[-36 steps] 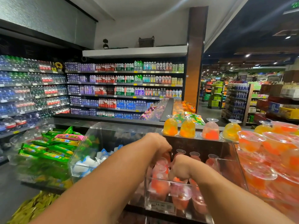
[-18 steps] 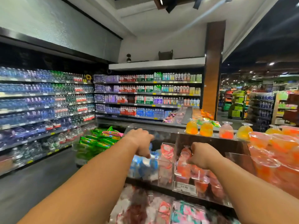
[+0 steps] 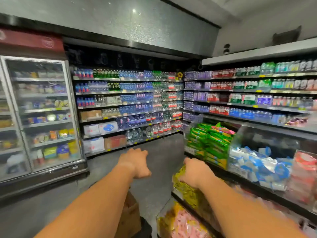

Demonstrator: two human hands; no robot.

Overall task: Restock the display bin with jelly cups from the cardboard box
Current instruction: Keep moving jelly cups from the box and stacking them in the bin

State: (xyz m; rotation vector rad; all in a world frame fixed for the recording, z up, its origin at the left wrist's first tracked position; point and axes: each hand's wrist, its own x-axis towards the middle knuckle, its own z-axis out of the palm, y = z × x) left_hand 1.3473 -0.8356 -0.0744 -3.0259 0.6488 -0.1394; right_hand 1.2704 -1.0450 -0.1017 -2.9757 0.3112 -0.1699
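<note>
Cardboard box: it stands on the floor at the bottom of the view, under the left forearm; only a brown corner and flap show, and what is inside I cannot tell.
Jelly cups: blurred red and pink items fill the clear bin at the far right edge; whether they are the cups I cannot tell for sure.
Left hand: it is stretched out over the grey floor, palm down, the fingers loose and a little bent, with nothing in its grip.
Right hand: it is over the yellow packets at the near end of the display, the back of the hand to the camera; the fingers are hidden behind it, so I cannot tell if the grip has hold of anything.
Clear bin in the middle: it holds blue and white small packs, heaped against its front wall.
Bin to the left of it: green packets are stacked high, with some pink ones on top.
Lower shelf: pink and yellow bags lie at the bottom, near the box.
Wall shelves: rows of bottled water and drinks, with some cartons on the low rows.
Fridge: a glass door cooler on the left, its racks full of blurred packs.
</note>
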